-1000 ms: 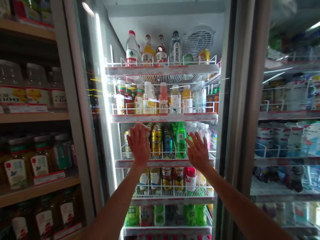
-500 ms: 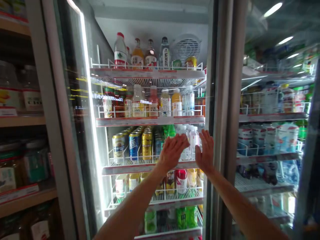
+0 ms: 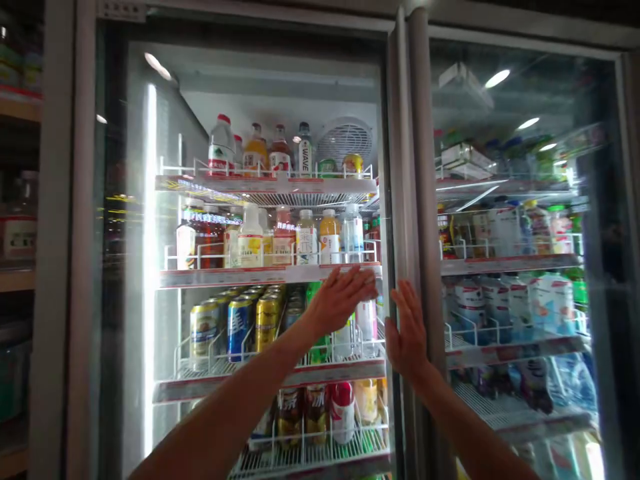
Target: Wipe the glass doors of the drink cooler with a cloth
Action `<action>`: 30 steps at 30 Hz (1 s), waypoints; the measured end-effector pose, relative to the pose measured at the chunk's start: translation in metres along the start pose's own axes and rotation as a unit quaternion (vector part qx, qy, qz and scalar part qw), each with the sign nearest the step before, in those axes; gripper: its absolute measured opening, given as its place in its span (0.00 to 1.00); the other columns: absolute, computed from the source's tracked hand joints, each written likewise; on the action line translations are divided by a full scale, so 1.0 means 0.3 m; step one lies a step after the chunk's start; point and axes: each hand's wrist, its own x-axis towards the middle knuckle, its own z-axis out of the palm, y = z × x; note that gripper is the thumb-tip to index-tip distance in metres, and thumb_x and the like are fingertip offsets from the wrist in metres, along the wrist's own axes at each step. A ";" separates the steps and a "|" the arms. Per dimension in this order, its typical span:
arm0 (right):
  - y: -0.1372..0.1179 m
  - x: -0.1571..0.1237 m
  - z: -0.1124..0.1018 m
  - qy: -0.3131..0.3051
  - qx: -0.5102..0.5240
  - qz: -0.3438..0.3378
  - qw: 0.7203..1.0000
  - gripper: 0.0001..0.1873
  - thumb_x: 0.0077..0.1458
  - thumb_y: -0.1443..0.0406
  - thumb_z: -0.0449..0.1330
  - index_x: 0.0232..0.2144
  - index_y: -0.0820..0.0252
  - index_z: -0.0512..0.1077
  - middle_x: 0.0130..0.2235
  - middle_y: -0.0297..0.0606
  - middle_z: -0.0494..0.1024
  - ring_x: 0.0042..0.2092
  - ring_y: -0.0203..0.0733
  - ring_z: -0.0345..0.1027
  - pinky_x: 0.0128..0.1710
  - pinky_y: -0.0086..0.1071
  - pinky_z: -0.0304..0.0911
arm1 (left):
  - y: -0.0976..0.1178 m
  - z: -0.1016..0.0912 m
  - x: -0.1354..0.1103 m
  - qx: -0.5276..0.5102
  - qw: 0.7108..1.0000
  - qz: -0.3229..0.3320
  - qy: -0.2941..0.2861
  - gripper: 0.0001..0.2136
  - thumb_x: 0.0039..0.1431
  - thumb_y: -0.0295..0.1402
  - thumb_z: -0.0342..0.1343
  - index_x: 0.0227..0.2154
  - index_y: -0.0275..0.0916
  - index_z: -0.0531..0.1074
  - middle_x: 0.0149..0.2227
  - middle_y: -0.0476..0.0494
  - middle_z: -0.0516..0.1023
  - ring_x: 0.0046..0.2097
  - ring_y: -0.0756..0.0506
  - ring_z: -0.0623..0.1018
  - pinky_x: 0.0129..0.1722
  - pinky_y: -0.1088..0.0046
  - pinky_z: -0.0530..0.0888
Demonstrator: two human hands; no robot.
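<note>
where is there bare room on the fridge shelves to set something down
The top shelf looks open left of the leftmost red-capped bottle. At lower right, a wire rack shows bare in front of dark bottles. Crowded: the second shelf, the can rows, and the drinks beyond the left hand.

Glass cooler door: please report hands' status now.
Left hand empty, before glass cooler door. Right hand empty, before metal frame; contact unclear for both. No obstruction visible.

- Left hand (image 3: 340, 301) has moved over near the right hand (image 3: 407, 330).
- Door frame (image 3: 425, 200) now directly behind the right hand.
- Blue can (image 3: 240, 328) uncovered, left of both hands.
</note>
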 end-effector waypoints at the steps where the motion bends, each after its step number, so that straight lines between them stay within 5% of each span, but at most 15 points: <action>1: 0.008 0.009 0.001 0.002 0.004 0.000 1.000 0.32 0.58 0.70 0.48 0.64 0.53 0.47 0.65 0.41 0.53 0.65 0.51 0.46 0.60 0.55 0.52 | -0.025 -0.002 0.041 0.006 0.998 -0.054 0.010 0.23 0.62 0.30 0.43 0.60 0.45 0.54 0.64 0.50 0.55 0.66 0.45 0.49 0.65 0.58 0.45; 5: 0.024 0.061 0.013 0.013 0.015 0.000 1.000 0.32 0.58 0.70 0.48 0.64 0.54 0.47 0.65 0.42 0.53 0.65 0.51 0.46 0.60 0.55 0.54 | -0.115 -0.020 0.210 0.015 0.972 -0.229 0.047 0.22 0.62 0.31 0.42 0.59 0.43 0.57 0.64 0.47 0.55 0.66 0.42 0.49 0.64 0.54 0.48; 10: 0.039 0.151 0.031 0.020 0.032 -0.011 0.999 0.32 0.58 0.70 0.48 0.64 0.56 0.47 0.64 0.43 0.54 0.65 0.50 0.46 0.59 0.53 0.56 | -0.200 -0.040 0.332 -0.008 0.999 -0.030 -0.028 0.20 0.64 0.32 0.40 0.58 0.48 0.57 0.63 0.52 0.58 0.66 0.46 0.50 0.64 0.57 0.47; 15: 0.054 0.284 0.077 0.012 0.033 -0.027 0.999 0.32 0.59 0.69 0.47 0.64 0.54 0.44 0.65 0.41 0.52 0.66 0.49 0.43 0.60 0.52 0.55 | -0.311 -0.077 0.476 0.015 0.963 -0.268 0.033 0.22 0.62 0.30 0.40 0.59 0.44 0.58 0.64 0.47 0.55 0.66 0.39 0.49 0.62 0.49 0.50; 17: 0.060 0.338 0.093 0.027 0.035 -0.029 0.999 0.33 0.59 0.69 0.47 0.64 0.53 0.43 0.65 0.41 0.51 0.66 0.49 0.42 0.61 0.52 0.54 | -0.311 -0.078 0.514 0.009 0.972 -0.233 0.032 0.21 0.63 0.31 0.40 0.59 0.44 0.58 0.64 0.48 0.55 0.66 0.40 0.50 0.62 0.50 0.51; 19: 0.067 0.380 0.099 0.046 0.035 -0.031 0.998 0.32 0.59 0.68 0.46 0.65 0.54 0.43 0.65 0.41 0.52 0.66 0.49 0.43 0.61 0.52 0.54 | -0.313 -0.076 0.526 0.005 0.988 -0.154 0.003 0.21 0.63 0.32 0.40 0.58 0.48 0.59 0.63 0.52 0.57 0.66 0.44 0.52 0.63 0.54 0.52; 21: 0.073 0.405 0.098 0.052 0.035 -0.036 0.997 0.32 0.59 0.68 0.46 0.65 0.54 0.43 0.65 0.42 0.52 0.66 0.49 0.43 0.61 0.52 0.53 | -0.345 -0.084 0.515 0.016 0.987 -0.157 -0.008 0.21 0.63 0.32 0.41 0.58 0.52 0.58 0.63 0.55 0.58 0.66 0.45 0.52 0.63 0.56 0.52; 25: 0.081 0.420 0.096 0.051 0.037 -0.044 0.997 0.32 0.59 0.69 0.46 0.64 0.54 0.45 0.65 0.41 0.53 0.66 0.49 0.43 0.61 0.52 0.54 | -0.448 -0.120 0.471 0.061 0.923 -0.369 0.090 0.23 0.62 0.32 0.39 0.61 0.46 0.55 0.64 0.47 0.54 0.66 0.39 0.50 0.61 0.46 0.52; 27: 0.081 0.426 0.108 0.060 0.035 -0.045 0.997 0.31 0.59 0.69 0.46 0.64 0.53 0.45 0.65 0.40 0.53 0.66 0.48 0.43 0.61 0.51 0.54 | -0.455 -0.121 0.462 0.066 0.897 -0.418 0.124 0.23 0.63 0.32 0.38 0.61 0.44 0.54 0.65 0.45 0.53 0.66 0.38 0.49 0.61 0.45 0.52; 30: 0.079 0.451 0.148 0.077 0.027 -0.047 0.996 0.31 0.60 0.69 0.46 0.64 0.53 0.45 0.65 0.40 0.53 0.66 0.48 0.44 0.60 0.51 0.54 | -0.418 -0.101 0.462 0.054 0.954 -0.286 0.067 0.22 0.62 0.31 0.39 0.60 0.47 0.56 0.64 0.48 0.55 0.66 0.42 0.52 0.62 0.50 0.52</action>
